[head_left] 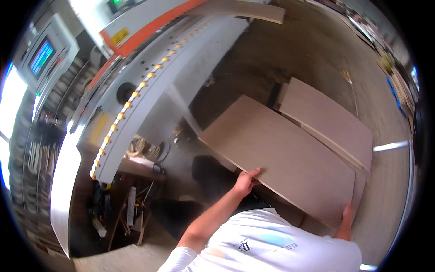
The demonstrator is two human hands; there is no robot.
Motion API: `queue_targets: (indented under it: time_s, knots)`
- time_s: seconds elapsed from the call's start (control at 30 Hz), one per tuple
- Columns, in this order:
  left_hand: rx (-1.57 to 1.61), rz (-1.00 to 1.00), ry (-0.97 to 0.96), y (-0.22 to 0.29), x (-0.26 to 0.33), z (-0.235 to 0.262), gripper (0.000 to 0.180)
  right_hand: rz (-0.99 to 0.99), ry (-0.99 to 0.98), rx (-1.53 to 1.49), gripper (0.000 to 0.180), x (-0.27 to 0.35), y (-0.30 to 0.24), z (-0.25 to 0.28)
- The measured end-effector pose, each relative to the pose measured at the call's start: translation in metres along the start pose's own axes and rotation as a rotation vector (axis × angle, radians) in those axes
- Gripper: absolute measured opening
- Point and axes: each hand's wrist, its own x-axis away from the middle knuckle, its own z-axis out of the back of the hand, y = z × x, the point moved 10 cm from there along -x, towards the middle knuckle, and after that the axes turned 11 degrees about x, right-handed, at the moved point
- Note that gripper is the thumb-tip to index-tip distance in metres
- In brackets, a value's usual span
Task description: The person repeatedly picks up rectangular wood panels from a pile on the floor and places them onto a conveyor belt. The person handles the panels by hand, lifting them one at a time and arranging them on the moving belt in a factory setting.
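A large flat brown board point(281, 154) lies in front of me at a slant. My left hand point(247, 182) grips its near long edge, thumb on the top face and the other fingers bent under, partly hidden. At the board's right end, my right hand point(347, 216) clasps the near corner, with fingertips showing on the edge and the rest of the grip out of sight. Just beyond it is a second brown board point(326, 120), resting on a stack whose lower layers show along the side.
On the left stands a long grey machine point(158, 97) with a row of yellow rollers point(128, 104) and a control screen point(42, 57). Another panel point(253, 11) sticks out from its far end. A cluttered tool shelf point(131, 206) is below. Leaning sheets point(403, 88) line the right.
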Motion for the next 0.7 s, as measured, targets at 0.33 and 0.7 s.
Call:
queue_targets:
  time_s: [0.33,0.7]
  knots:
    - [0.051,-0.175,-0.194,0.027,0.032,-0.011,0.03,-0.07,-0.43,-0.893,0.074,0.072,0.008,-0.063]
    - [-0.031,-0.542,-0.206,0.171,0.158,-0.027,0.049,0.166,-0.616,-1.293,0.071,0.181,-0.146,-0.018]
